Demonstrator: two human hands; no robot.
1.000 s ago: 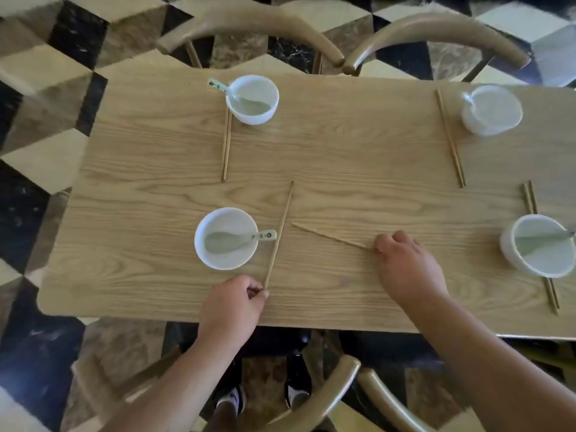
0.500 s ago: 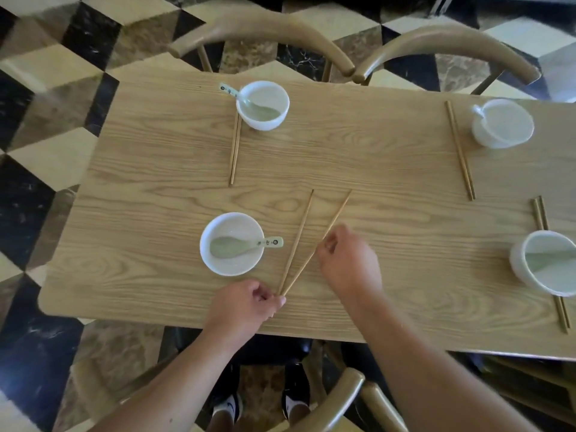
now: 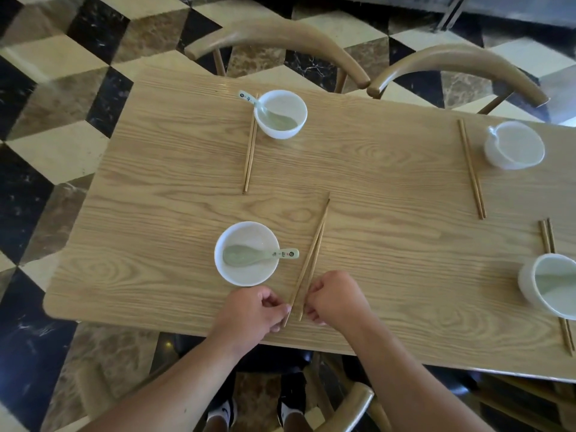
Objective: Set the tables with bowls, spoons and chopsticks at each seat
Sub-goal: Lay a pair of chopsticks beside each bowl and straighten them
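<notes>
On the wooden table [image 3: 389, 251] a pair of wooden chopsticks [image 3: 313, 254] lies just right of the near white bowl [image 3: 247, 274], which holds a pale green spoon [image 3: 258, 256]. My left hand [image 3: 252, 311] pinches the near end of the left chopstick. My right hand [image 3: 335, 299] pinches the near end of the right one. The far tips almost meet.
Three other white bowls [image 3: 280, 115] [image 3: 514, 145] [image 3: 550, 285] with spoons stand at the other seats, each with a chopstick pair [image 3: 251, 151] [image 3: 471, 169] [image 3: 558, 288] beside or under it. Curved wooden chair backs [image 3: 280, 39] [image 3: 461, 62] line the far edge; another chair back [image 3: 352, 410] is near me.
My right hand swung the second chopstick from lying crosswise to alongside the first, then slid back to its near end. My left hand kept hold of the first chopstick's end.
</notes>
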